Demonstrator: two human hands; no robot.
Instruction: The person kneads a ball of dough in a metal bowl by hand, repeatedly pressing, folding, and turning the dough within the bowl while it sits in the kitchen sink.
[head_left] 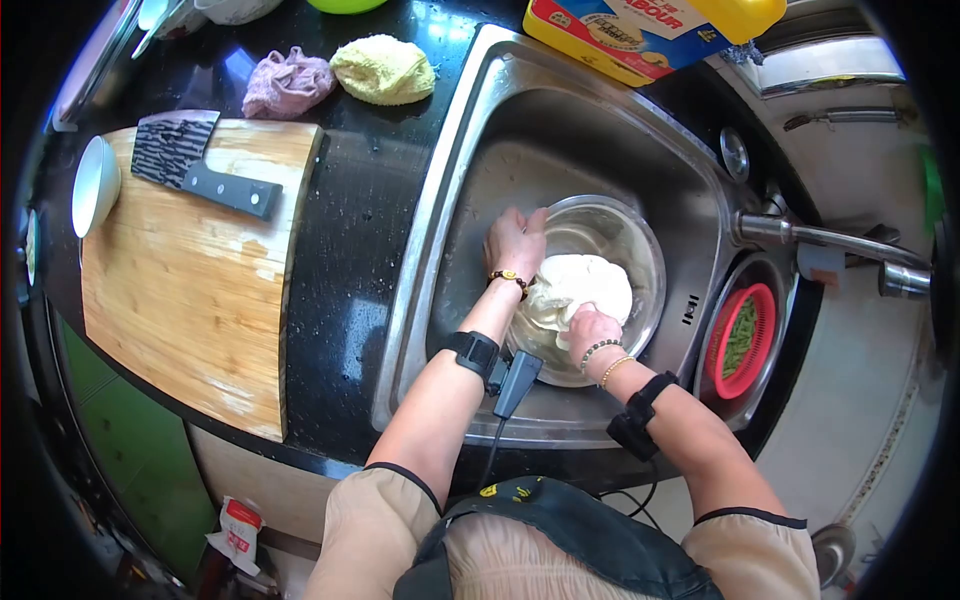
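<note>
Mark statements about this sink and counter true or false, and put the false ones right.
1. The cleaver lies on the wooden board. True.
2. The round bowl stands on the counter. False: it is inside the sink.
3. The right hand is on the white mass in the bowl. True.
4. The red basket holds nothing. False: green pieces are in it.
5. The left hand is on the cleaver. False: it is at the bowl's rim.
6. The pink cloth lies beside the yellow one. True.
</note>
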